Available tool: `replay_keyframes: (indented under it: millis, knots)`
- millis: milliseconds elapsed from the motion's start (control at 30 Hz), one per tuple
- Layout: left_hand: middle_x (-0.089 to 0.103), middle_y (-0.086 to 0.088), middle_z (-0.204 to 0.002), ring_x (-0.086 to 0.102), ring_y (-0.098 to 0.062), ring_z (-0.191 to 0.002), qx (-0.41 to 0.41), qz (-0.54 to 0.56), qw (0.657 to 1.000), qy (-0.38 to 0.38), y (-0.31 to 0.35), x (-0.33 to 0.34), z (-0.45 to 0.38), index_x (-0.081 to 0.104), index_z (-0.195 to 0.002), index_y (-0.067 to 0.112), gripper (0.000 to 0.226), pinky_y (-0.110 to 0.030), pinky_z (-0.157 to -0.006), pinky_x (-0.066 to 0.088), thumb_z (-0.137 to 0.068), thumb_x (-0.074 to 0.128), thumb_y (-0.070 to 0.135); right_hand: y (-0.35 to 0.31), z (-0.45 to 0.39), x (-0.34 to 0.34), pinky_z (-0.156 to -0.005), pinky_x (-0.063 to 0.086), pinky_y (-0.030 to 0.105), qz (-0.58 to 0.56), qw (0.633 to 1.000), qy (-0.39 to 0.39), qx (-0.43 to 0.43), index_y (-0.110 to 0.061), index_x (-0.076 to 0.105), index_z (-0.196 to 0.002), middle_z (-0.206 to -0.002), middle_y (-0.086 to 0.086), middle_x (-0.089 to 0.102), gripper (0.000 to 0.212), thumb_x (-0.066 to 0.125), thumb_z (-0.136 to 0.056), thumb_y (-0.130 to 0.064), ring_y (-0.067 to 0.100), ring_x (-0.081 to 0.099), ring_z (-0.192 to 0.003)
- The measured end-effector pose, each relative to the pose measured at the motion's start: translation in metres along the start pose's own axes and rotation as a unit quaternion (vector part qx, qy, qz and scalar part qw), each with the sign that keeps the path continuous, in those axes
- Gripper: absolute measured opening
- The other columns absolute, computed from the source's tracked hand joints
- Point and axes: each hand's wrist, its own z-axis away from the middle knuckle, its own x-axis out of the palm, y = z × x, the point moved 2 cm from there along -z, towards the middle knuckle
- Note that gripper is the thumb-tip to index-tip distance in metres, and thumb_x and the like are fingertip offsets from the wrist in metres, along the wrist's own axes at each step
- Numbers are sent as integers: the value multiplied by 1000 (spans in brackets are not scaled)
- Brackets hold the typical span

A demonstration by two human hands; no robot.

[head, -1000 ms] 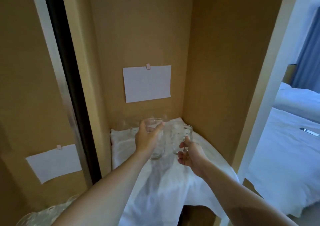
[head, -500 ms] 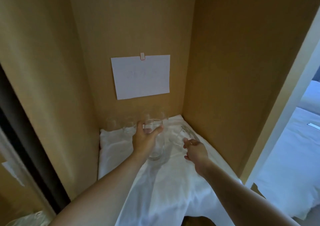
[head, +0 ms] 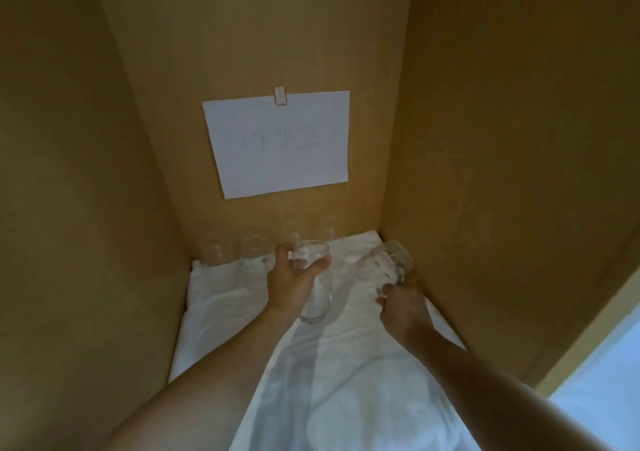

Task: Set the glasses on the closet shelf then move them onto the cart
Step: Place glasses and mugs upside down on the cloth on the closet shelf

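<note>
My left hand (head: 292,279) grips a tall clear glass (head: 317,303) near its rim, upright above the white cloth (head: 346,364) that covers the closet shelf. My right hand (head: 401,303) holds a clear glass mug (head: 388,260) by its handle; the mug tilts to the left, close to the right wall. Several more clear glasses (head: 254,251) stand in a row along the back wall, faint against the wood. The cart is out of view.
Brown wooden closet walls close in on the left (head: 86,208), back and right (head: 502,173). A white sheet of paper (head: 280,142) is clipped to the back wall. A bright strip of white bedding (head: 602,391) shows at the lower right.
The view has moved deeper into the closet and both hands reach further in. The mug in my right hand has tipped to the left and sits nearer the right wall.
</note>
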Motion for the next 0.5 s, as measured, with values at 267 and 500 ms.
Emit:
replay_keyframes:
  millis: [267, 500]
  knots:
    - [68, -6, -114, 68, -17, -102, -2, 20, 1000, -9, -12, 22, -17, 54, -115, 29, 88, -38, -97, 54, -42, 88, 66, 0, -32, 34, -81, 49, 33, 141, 989, -29, -22, -12, 73, -87, -98, 17, 64, 7, 67, -83, -12, 30, 61, -97]
    - [67, -6, -111, 68, -16, -101, -4, 18, 1000, -5, -16, 30, -28, 53, -105, 38, 75, -33, -91, 53, -43, 88, 62, 2, -51, 39, -81, 51, 25, 117, 993, 17, -18, -15, 69, -106, -118, 10, 55, 25, 48, -97, -4, 23, 56, -108]
